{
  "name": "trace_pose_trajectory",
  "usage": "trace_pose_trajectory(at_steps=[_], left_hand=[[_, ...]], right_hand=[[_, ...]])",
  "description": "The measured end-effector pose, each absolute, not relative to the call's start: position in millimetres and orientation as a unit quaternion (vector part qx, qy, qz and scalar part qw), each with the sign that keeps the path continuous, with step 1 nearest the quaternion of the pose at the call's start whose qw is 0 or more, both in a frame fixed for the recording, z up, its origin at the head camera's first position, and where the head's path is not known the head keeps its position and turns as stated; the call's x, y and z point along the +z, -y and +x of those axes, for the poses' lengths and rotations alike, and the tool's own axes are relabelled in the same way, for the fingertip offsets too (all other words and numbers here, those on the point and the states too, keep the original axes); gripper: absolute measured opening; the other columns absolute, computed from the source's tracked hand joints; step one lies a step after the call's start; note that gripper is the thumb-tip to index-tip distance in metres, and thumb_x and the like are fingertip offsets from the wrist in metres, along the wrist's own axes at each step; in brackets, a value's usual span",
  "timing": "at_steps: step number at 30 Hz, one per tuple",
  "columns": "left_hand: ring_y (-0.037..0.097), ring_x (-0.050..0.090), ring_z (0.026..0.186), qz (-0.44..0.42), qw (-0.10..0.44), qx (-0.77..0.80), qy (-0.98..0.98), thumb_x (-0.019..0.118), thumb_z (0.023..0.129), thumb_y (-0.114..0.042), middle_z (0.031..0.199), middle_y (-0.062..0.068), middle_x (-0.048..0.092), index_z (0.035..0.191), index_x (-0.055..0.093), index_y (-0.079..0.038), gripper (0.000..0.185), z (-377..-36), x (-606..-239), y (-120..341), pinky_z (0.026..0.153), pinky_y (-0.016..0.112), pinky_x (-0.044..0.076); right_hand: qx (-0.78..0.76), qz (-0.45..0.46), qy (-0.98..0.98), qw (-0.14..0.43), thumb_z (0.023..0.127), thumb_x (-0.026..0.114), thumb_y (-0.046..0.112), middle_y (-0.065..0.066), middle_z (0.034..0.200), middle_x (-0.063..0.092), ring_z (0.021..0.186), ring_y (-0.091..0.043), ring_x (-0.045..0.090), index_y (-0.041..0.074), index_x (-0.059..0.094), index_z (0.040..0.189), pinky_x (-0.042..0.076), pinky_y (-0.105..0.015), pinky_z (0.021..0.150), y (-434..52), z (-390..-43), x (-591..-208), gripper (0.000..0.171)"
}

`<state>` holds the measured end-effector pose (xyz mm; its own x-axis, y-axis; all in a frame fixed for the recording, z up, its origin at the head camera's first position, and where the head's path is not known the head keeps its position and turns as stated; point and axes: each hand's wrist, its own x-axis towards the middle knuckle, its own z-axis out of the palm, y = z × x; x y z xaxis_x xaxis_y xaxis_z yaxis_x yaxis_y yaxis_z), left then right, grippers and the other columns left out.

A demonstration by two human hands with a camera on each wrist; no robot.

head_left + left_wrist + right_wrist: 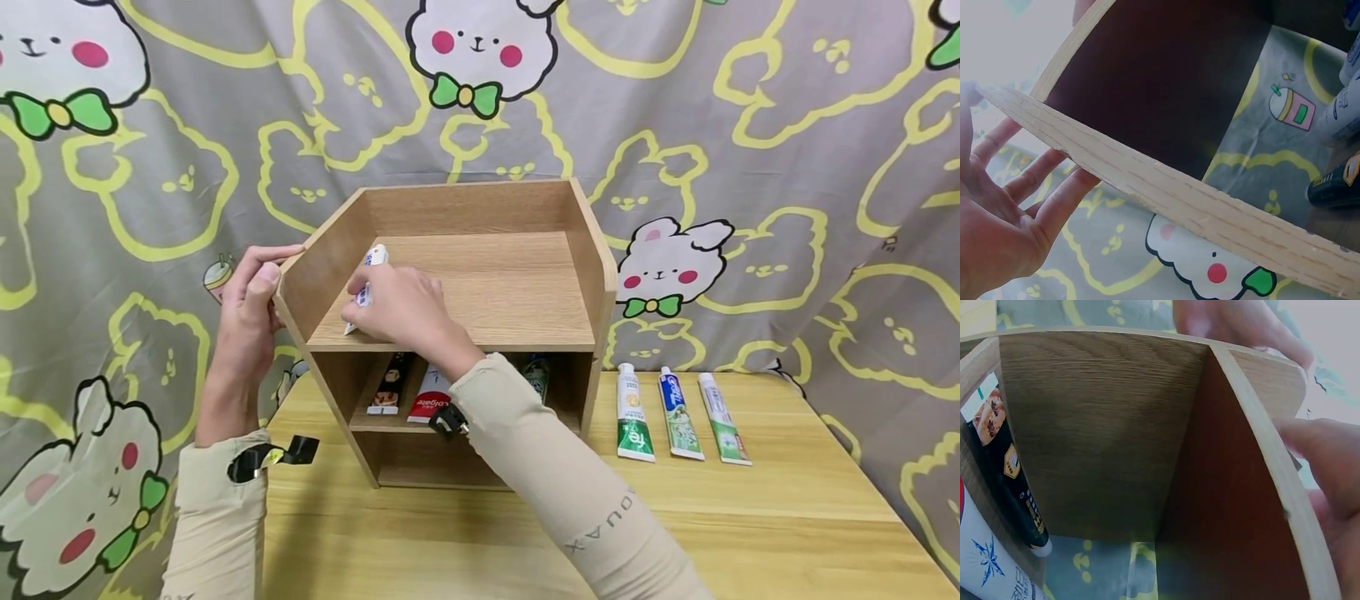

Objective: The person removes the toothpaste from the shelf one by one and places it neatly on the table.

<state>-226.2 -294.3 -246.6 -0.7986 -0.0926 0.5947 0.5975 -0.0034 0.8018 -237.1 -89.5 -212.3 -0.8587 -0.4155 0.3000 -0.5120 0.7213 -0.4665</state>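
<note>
My right hand (401,304) pinches a white toothpaste tube (377,256) standing at a slant over the left side of the top board of a wooden shelf unit (480,258). The hand covers much of the tube. At the unit's left side, my left hand (251,304) holds the side panel, thumb at the front edge and the other fingers (1063,194) along the outside. Below, the middle compartment holds a black tube (390,385), a red and white Colgate tube (429,398) and a greenish tube (537,375), partly hidden by my right forearm.
Right of the unit, three toothpaste tubes lie side by side on the wooden table (795,517): a white and green one (633,412), a blue and green one (680,414) and a white and green one (723,418). A patterned curtain (787,167) hangs behind.
</note>
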Motion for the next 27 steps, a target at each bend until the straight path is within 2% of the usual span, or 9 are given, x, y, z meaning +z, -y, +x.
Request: trace_pose_trajectory(at_steps=[5,8,12,14,18,20,25,27], left_hand=[[0.028,0.062,0.095,-0.190,0.251,-0.677,0.665,0.052,0.100,-0.025,0.122,0.019,0.060,0.129,0.066,-0.006,0.038,-227.0,-247.3,293.5,0.060,0.030,0.056],[0.028,0.061,0.094,-0.189,0.252,-0.671,0.671,0.051,0.100,-0.025,0.122,0.019,0.060,0.129,0.066,-0.006,0.038,-227.5,-247.7,293.3,0.059,0.029,0.056],[0.027,0.062,0.090,-0.186,0.255,-0.668,0.674,0.051,0.100,-0.025,0.119,0.018,0.060,0.128,0.066,-0.006,0.037,-227.7,-247.4,293.3,0.058,0.029,0.055],[0.026,0.062,0.089,-0.184,0.255,-0.667,0.675,0.050,0.101,-0.025,0.118,0.018,0.060,0.128,0.066,-0.006,0.037,-227.5,-247.3,293.5,0.057,0.029,0.055],[0.025,0.062,0.088,-0.184,0.253,-0.670,0.673,0.050,0.101,-0.025,0.119,0.018,0.059,0.129,0.066,-0.007,0.037,-227.3,-246.6,294.0,0.056,0.029,0.056],[0.025,0.062,0.088,-0.185,0.253,-0.670,0.673,0.050,0.101,-0.025,0.120,0.018,0.059,0.129,0.066,-0.007,0.037,-227.2,-246.2,294.4,0.056,0.029,0.056],[0.024,0.063,0.086,-0.189,0.253,-0.669,0.673,0.050,0.101,-0.025,0.120,0.017,0.059,0.129,0.066,-0.007,0.037,-226.3,-245.8,295.7,0.055,0.028,0.056],[0.023,0.063,0.084,-0.188,0.254,-0.669,0.672,0.050,0.101,-0.025,0.119,0.017,0.060,0.129,0.066,-0.007,0.036,-225.5,-245.7,296.1,0.054,0.028,0.056]], right_hand=[[0.389,0.258,0.883,0.043,0.093,0.067,0.023,0.003,0.109,0.073,0.063,-0.009,0.055,0.019,0.077,0.123,0.039,-0.022,0.057,71.2,-239.5,-211.0,0.032],[0.441,0.257,0.860,0.007,0.095,0.063,0.019,-0.003,0.115,0.071,0.058,-0.010,0.055,0.014,0.075,0.127,0.039,-0.021,0.049,59.5,-240.2,-210.2,0.034],[0.470,0.258,0.844,-0.016,0.098,0.061,0.021,-0.007,0.128,0.064,0.075,-0.012,0.056,0.014,0.073,0.130,0.041,-0.021,0.057,45.6,-240.7,-210.3,0.035],[0.489,0.254,0.834,-0.028,0.098,0.061,0.020,-0.006,0.131,0.063,0.077,-0.012,0.054,0.014,0.073,0.129,0.040,-0.021,0.059,39.8,-239.9,-210.6,0.034],[0.536,0.245,0.806,-0.050,0.096,0.063,0.015,-0.006,0.127,0.065,0.072,-0.010,0.055,0.013,0.074,0.128,0.041,-0.020,0.059,32.1,-237.3,-211.6,0.034],[0.567,0.244,0.784,-0.065,0.094,0.063,0.008,-0.011,0.121,0.067,0.070,-0.011,0.057,0.009,0.072,0.129,0.045,-0.020,0.060,30.2,-236.1,-212.6,0.037],[0.619,0.243,0.743,-0.072,0.090,0.064,-0.004,-0.018,0.116,0.065,0.088,-0.019,0.064,0.006,0.068,0.134,0.056,-0.024,0.068,25.8,-231.6,-215.7,0.045],[0.627,0.248,0.736,-0.058,0.091,0.065,-0.004,-0.017,0.118,0.063,0.095,-0.022,0.064,0.008,0.067,0.136,0.057,-0.027,0.071,23.6,-229.1,-217.1,0.047]])
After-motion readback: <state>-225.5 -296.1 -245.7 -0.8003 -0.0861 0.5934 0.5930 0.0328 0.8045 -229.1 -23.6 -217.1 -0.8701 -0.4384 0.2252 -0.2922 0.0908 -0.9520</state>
